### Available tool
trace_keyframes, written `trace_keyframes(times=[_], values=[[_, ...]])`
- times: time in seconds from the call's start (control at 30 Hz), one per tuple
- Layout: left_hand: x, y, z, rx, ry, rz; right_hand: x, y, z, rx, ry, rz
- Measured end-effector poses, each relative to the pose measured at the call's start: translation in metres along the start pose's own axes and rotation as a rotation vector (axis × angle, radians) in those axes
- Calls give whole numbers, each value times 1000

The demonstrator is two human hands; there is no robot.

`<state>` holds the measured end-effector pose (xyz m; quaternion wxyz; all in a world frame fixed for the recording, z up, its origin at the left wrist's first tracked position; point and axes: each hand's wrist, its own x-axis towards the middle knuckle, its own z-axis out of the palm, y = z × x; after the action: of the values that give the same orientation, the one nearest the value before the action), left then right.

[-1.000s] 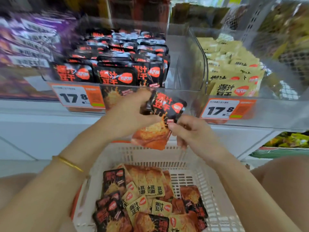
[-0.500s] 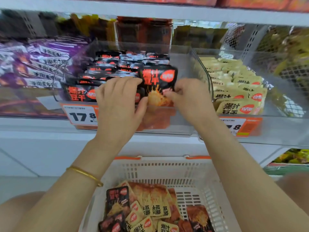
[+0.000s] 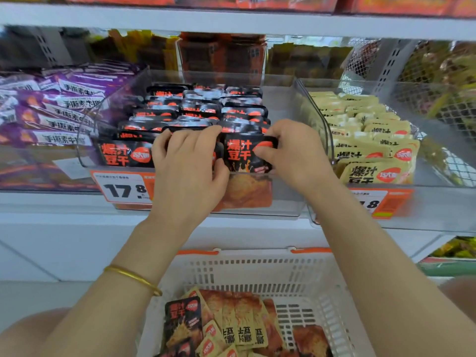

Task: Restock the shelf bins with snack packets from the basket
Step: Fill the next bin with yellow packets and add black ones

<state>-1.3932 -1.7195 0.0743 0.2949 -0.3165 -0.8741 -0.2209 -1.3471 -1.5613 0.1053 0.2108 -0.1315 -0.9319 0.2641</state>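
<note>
- Your right hand (image 3: 296, 155) pinches a black packet (image 3: 239, 155) printed "爆汁豆干", upright at the front of the middle bin (image 3: 286, 202).
- Your left hand (image 3: 188, 163) curls its fingers over the front row (image 3: 123, 154) beside it.
- The price tag (image 3: 121, 189) reads "17.8".
- The basket (image 3: 257, 274) sits below.

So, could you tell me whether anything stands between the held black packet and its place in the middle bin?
Nothing visible does. The black packet already stands inside the clear bin, behind its front wall; the right hand pinches its upper corner, and the left hand grips the packets beside it.
</note>
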Motion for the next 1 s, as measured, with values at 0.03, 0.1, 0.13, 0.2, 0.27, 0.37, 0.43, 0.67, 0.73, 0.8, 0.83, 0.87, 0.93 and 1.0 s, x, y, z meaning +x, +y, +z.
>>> trace_keyframes(times=[0.03,0.1,0.13,0.2,0.27,0.37,0.43,0.67,0.73,0.8,0.83,0.87,0.93,1.0], values=[[0,0,0,-17,-3,4,0,0,2,37,29,3],[0,1,0,-32,-7,12,-1,-1,5,36,31,13],[0,1,1,-30,-6,14,-2,-1,6,10,12,18],[0,0,1,-28,-3,10,-3,-2,4,18,-38,47],[-1,0,1,-30,4,13,-8,-6,-1,35,-75,58],[-8,7,-7,-40,106,76,-28,-11,-15,-29,19,-11],[-20,19,-10,-111,170,142,-55,-9,-24,32,187,-102],[-86,49,42,-181,-271,374,-118,97,37,196,-312,238],[-103,48,60,-120,-448,436,-134,154,80,-30,-605,402],[-114,48,69,-83,-561,445,-173,208,122,-178,-805,474],[-117,48,72,-71,-595,431,-196,229,141,-242,-900,492],[-119,48,74,-69,-625,412,-217,244,155,-295,-978,516],[-122,46,77,-80,-670,382,-249,265,178,-366,-1041,523],[-125,42,81,-84,-701,369,-268,274,192,-416,-1007,471]])
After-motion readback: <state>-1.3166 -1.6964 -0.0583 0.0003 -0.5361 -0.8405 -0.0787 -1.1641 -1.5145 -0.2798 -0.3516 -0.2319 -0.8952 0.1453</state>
